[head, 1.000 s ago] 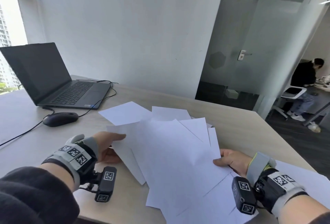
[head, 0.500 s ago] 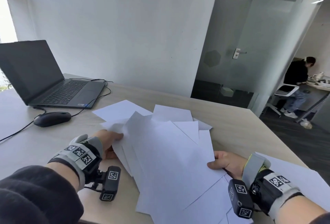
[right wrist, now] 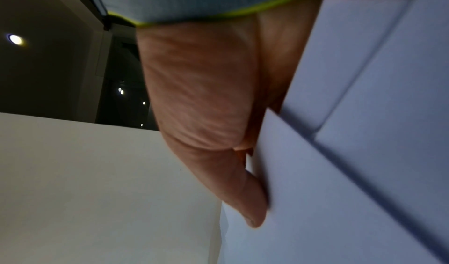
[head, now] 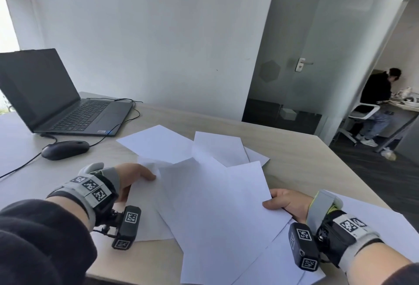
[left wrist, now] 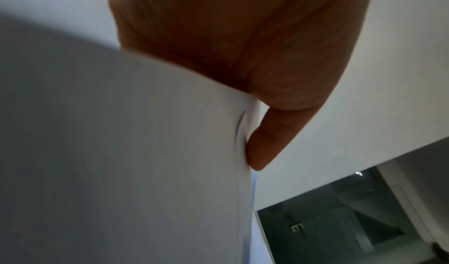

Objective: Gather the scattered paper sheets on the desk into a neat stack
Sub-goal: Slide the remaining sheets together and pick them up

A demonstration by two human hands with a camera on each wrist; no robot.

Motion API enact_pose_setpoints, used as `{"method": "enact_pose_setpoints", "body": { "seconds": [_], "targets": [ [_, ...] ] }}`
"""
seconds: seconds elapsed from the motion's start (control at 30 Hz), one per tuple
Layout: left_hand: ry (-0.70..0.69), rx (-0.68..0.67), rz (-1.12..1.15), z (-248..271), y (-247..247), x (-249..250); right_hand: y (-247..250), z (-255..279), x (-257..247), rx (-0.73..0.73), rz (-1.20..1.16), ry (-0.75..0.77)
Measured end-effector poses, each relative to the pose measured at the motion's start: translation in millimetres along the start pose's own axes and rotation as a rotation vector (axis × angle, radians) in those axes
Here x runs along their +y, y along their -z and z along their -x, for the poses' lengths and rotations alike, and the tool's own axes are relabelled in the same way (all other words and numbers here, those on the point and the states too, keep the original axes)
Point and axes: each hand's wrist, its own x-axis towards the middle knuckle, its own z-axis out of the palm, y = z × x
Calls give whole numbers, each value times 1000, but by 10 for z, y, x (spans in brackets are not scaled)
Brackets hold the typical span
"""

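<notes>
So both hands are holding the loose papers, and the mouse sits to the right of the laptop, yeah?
Not quite. In the head view the mouse sits in front of the laptop, toward its left side. The left hand and right hand do hold the papers.

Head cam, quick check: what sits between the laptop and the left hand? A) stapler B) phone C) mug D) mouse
D: a dark corded mouse lies on the desk in front of the laptop, beyond the left hand, which is at the edge of the paper sheets.
</notes>
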Motion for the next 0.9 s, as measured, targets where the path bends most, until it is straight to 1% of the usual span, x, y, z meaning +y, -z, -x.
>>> {"method": "enact_pose_setpoints", "body": {
  "seconds": [0.07, 0.17, 0.3, 0.47, 0.63, 0.73, 0.83, 0.9],
  "targets": [
    [-37, -1, 41, -16, -71, 6, -23, -14, 0, 65, 20, 3],
    [-100, -11, 159, -54, -140, -19, -13, -31, 1, 198, 18, 44],
    [-169, -29, 215, -54, -275, -74, -12, -56, 12, 273, -58, 60],
    [-150, -67, 151, 16, -510, -101, -116, -54, -6, 234, -86, 30],
    [-135, -181, 79, 93, -624, -70, -166, -25, -24, 246, -9, 16],
    [-133, -219, 51, 122, -608, -84, -159, -10, -33, 261, 13, 8],
    [-136, -212, 58, 97, -546, -130, -194, 2, -26, 241, -12, -5],
    [-163, -155, 80, 93, -504, -130, -251, 18, -36, 215, -39, -1]
  ]
}}
